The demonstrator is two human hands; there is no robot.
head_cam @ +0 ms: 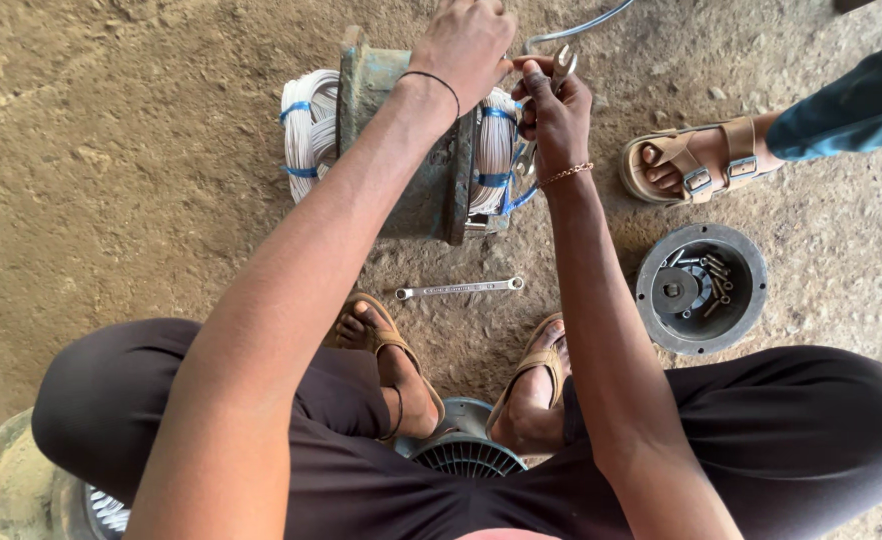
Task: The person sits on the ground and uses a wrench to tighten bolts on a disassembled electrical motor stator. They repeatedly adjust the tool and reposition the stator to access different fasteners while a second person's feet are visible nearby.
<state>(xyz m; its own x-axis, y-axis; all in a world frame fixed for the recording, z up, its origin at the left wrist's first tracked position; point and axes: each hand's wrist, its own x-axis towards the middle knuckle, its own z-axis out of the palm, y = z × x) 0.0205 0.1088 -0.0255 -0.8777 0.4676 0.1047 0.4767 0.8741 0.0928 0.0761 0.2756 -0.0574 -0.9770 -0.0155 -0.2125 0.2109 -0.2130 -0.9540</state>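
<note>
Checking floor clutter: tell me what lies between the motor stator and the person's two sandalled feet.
In the head view, a ring spanner lies flat on the dirt floor between the motor stator and the feet; the remaining ground there is bare.

2 hands: left hand (466,45) and right hand (553,115), both at 12 o'clock. 1 motor stator (411,150) w/ white windings, 12 o'clock. 2 wrenches: 1 ring spanner (459,289) on the ground at centre, 1 open-end spanner (561,62) in the right hand. 1 round cover (701,288) at 3 o'clock (loose bolts inside, too small to count). 3 sandalled feet, 1 being another person's foot (696,165).
</note>
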